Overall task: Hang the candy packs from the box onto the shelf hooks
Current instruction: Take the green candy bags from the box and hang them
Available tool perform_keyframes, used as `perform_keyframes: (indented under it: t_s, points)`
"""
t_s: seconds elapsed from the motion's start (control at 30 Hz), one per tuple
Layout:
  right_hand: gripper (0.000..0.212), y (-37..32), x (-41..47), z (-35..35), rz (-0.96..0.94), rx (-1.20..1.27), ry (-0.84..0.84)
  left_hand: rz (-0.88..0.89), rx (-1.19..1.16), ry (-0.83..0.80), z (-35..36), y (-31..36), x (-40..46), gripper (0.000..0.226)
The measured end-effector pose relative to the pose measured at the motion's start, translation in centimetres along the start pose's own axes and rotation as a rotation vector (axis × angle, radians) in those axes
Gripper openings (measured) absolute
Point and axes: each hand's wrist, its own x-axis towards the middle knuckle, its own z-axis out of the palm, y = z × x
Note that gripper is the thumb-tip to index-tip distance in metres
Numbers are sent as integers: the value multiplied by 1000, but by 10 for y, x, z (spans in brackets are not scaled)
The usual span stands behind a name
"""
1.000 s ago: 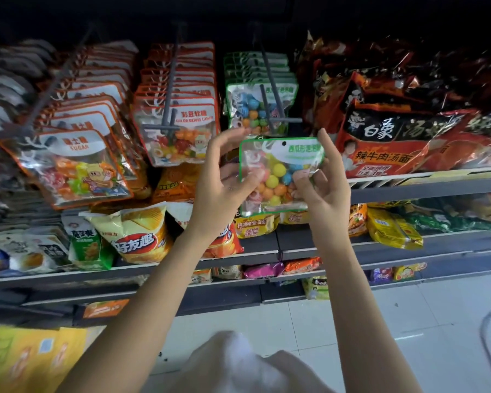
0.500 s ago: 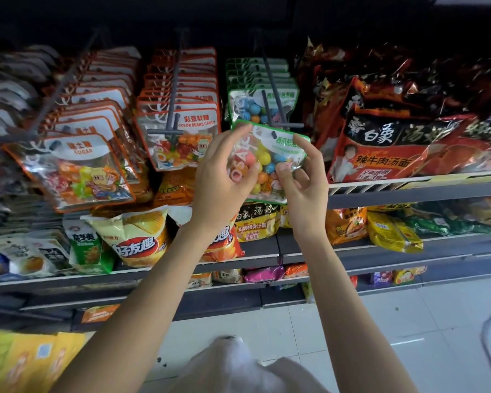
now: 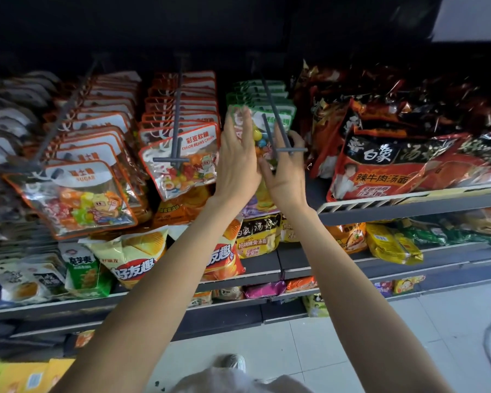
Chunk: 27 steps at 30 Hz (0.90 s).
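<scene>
Both hands raised at the green-pack hook (image 3: 278, 129) on the shelf's upper row; left hand (image 3: 238, 163) has fingers straight, flat against the left face of the green candy pack (image 3: 257, 134); right hand (image 3: 288, 171) is at the pack's right side with fingers curled behind it and the hook's crossbar, apparently gripping it; the pack sits on or at the hook's front end, just before the hung green packs (image 3: 262, 95); can't tell if the hole is threaded; orange candy packs (image 3: 182, 154) hang on the next hook left; red noodle bags (image 3: 380, 163) on the shelf tray to the right.
</scene>
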Motion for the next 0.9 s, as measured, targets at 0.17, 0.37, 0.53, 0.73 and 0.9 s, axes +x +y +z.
perform_keyframes:
  t_s: [0.17,0.37,0.53,0.73,0.9]
  points:
    - [63,0,5,-2,-13,-58,5,26,-92,46,6,-5,-1,88]
    - [51,-5,-34,-14,53,-109,-7,125,-254,94,-2,3,-43,74]
    - [35,-31,-84,-51,-24,-80,97,187,-427,-9,-27,2,-98,58]
    - [22,-84,-147,-81,-256,-103,160,94,-426,125,-87,-21,-186,27]
    - [18,-116,-211,-60,-303,-20,-95,-167,-382,85,-143,-58,-284,23]
